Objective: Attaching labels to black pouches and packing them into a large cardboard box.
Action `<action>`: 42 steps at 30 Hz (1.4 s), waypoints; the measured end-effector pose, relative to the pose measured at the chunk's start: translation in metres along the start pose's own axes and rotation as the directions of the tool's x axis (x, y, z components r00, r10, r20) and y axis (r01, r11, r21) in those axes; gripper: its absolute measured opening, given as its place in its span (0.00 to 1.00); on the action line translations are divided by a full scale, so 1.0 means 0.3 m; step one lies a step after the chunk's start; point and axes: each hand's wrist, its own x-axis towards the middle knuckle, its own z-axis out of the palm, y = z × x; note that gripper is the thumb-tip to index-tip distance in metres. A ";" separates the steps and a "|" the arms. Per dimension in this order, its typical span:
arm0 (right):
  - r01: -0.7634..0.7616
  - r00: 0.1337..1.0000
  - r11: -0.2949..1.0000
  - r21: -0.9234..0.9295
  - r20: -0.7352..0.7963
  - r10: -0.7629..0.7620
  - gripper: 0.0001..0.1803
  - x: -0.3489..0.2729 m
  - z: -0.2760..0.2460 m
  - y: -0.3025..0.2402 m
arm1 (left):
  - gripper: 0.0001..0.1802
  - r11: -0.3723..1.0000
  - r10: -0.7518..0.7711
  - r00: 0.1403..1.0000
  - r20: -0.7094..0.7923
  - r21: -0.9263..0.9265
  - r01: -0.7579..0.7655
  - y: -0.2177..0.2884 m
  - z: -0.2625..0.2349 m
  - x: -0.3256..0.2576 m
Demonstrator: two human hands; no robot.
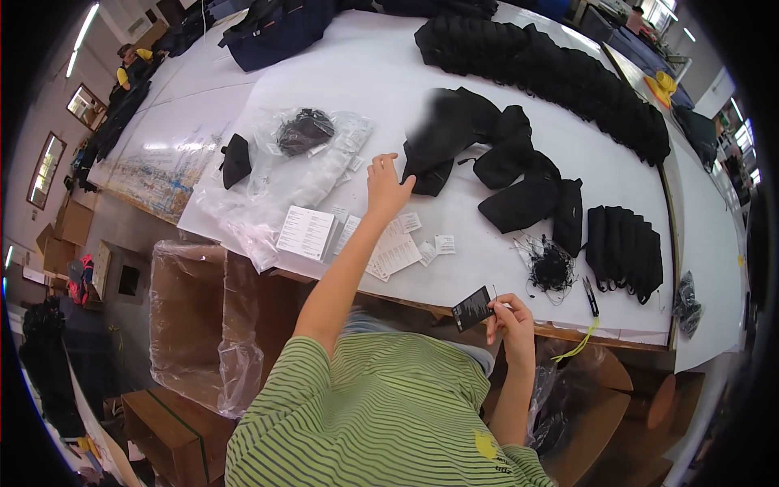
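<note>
My left hand [388, 187] reaches over the white table, fingers apart, beside a black fabric piece [428, 177]. Its thumb is at the edge of that piece; whether it touches cannot be made out. Near the table's front edge, my right hand [513, 318] pinches a black hang tag [472, 310] with pale print and a thin string. Several more soft black fabric pieces [522, 203] lie in a curved row right of my left hand. A stack of white printed cards [307, 233] and loose labels [395, 253] lie nearer to me.
Clear plastic bags [284, 195] lie to the left, with a black bundle [305, 131] on top. Black strings [550, 269], thread snips [591, 297] and a lined-up black stack [623, 250] are at right. A long black row [535, 69] fills the back. A plastic-lined carton [188, 316] stands below left.
</note>
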 end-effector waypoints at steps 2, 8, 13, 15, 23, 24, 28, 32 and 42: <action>-0.010 1.000 0.999 0.037 -0.019 0.011 0.08 -0.018 -0.026 0.022 | 0.28 0.985 -0.166 0.944 0.286 0.099 0.143 -0.035 0.026 0.034; -0.058 0.997 0.994 0.088 -0.042 0.062 0.07 -0.058 -0.026 0.033 | 0.23 0.972 -0.235 0.942 0.238 0.043 0.232 -0.062 0.099 0.105; -0.023 0.996 0.994 0.111 -0.086 0.032 0.08 -0.073 -0.045 0.022 | 0.12 0.840 -0.172 0.985 -0.030 -0.527 0.131 0.144 -0.043 0.199; 0.000 0.995 0.995 0.104 -0.100 0.010 0.08 -0.076 -0.053 0.018 | 0.10 0.775 -0.175 0.982 0.073 -0.606 0.183 0.231 -0.174 0.238; -0.060 0.998 0.997 0.044 -0.013 0.060 0.08 -0.084 -0.038 0.012 | 0.14 0.718 -0.021 0.646 0.763 -0.439 0.541 0.222 -0.192 -0.001; -0.061 0.998 0.998 0.027 -0.010 0.061 0.08 -0.086 -0.037 0.015 | 0.17 0.931 -0.016 0.712 0.702 -0.249 0.267 0.207 -0.178 -0.057; -0.033 0.998 0.997 -0.073 -0.058 0.029 0.07 -0.100 -0.046 0.011 | 0.21 0.955 0.296 0.742 0.602 -0.180 -0.236 0.270 -0.257 -0.248; -0.061 0.989 0.980 -0.191 -0.145 0.033 0.06 -0.113 -0.044 0.014 | 0.27 0.925 0.380 0.563 0.734 -0.282 -0.256 0.329 -0.316 -0.427; 0.137 0.958 0.636 -0.759 -0.062 -0.281 0.07 -0.017 0.155 0.073 | 0.10 0.956 0.020 0.822 0.569 -0.252 0.151 0.362 -0.334 -0.505</action>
